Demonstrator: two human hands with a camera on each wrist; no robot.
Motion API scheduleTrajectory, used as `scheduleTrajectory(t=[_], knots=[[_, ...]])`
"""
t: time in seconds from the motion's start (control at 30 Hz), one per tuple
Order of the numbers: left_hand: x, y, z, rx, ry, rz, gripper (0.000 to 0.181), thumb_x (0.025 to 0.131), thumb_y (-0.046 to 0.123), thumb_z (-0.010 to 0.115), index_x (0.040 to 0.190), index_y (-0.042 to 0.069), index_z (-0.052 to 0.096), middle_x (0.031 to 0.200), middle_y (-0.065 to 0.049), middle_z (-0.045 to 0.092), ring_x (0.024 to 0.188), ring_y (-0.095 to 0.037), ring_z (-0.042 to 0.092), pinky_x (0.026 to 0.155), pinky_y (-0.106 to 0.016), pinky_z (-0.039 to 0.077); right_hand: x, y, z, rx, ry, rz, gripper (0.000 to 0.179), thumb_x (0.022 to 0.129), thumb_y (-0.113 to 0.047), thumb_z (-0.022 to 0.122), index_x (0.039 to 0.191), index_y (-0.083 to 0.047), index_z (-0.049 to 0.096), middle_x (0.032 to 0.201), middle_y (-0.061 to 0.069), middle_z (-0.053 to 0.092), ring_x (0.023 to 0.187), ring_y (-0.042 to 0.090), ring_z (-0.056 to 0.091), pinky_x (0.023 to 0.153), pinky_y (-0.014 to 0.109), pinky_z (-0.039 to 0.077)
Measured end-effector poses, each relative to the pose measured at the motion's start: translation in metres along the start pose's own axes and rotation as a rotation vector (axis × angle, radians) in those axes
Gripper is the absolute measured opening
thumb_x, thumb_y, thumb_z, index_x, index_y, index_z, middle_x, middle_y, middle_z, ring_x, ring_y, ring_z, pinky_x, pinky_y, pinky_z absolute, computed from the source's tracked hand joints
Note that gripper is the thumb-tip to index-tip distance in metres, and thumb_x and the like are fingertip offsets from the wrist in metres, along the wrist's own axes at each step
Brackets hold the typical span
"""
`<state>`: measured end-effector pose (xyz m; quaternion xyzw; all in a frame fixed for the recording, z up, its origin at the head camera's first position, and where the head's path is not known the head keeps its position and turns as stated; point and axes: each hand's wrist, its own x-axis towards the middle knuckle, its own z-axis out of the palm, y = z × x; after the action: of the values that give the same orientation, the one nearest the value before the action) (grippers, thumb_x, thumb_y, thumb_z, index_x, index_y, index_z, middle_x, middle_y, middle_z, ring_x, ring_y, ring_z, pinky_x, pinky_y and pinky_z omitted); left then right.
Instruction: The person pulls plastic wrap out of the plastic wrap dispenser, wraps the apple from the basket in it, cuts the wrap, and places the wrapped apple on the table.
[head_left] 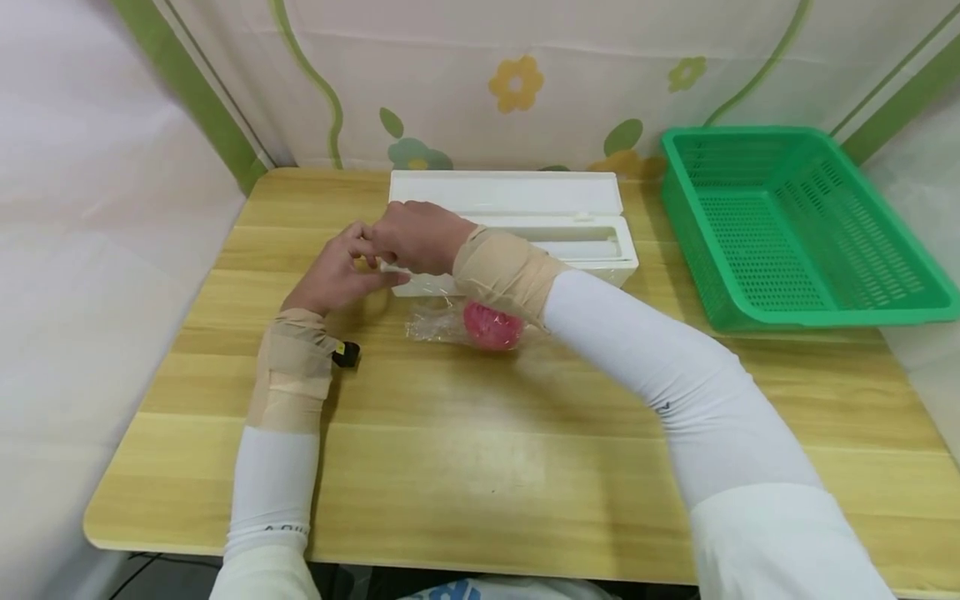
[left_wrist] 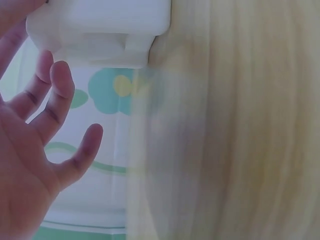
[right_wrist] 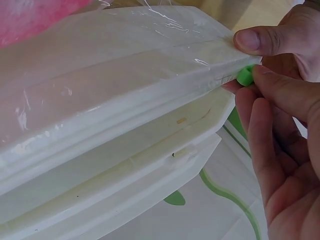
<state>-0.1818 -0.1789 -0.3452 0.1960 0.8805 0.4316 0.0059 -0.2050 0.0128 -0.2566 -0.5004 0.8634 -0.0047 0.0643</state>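
Observation:
A long white plastic-wrap dispenser (head_left: 557, 271) sits with its lid (head_left: 517, 193) raised and a white roll (head_left: 577, 249) inside. At its left end, my right hand (head_left: 423, 236) pinches a small green slider (right_wrist: 245, 75) between thumb and finger. My left hand (head_left: 337, 271) grips the same end corner, its thumb (right_wrist: 252, 42) pressed on the film-covered front. In the left wrist view, the left hand's other fingers spread loosely below the dispenser's end. Clear plastic wrap (head_left: 438, 323) spreads from the front over a pink rounded item (head_left: 491, 325).
A green mesh basket (head_left: 795, 315) stands at the table's right. The wooden table (head_left: 465, 467) extends in front of the dispenser. Behind it hangs a white cloth (head_left: 585, 75) with printed flowers.

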Motion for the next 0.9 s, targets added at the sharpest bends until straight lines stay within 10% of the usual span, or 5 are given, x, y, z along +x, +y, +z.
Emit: scheduleTrajectory(t=[0.9], knots=[[0.002, 0.004, 0.0005, -0.002, -0.011, -0.002, 0.021, 0.089, 0.017, 0.087, 0.107, 0.007, 0.082, 0.113, -0.004, 0.053, 0.108, -0.022, 0.049, 0.091, -0.045, 0.044, -0.0087, 0.0022, -0.0006, 0.007, 0.006, -0.016, 0.015, 0.104, -0.009, 0.066, 0.098, -0.004, 0.078, 0.094, 0.01, 0.076, 0.08, 0.018, 0.058, 0.077, 0.029, 0.056]])
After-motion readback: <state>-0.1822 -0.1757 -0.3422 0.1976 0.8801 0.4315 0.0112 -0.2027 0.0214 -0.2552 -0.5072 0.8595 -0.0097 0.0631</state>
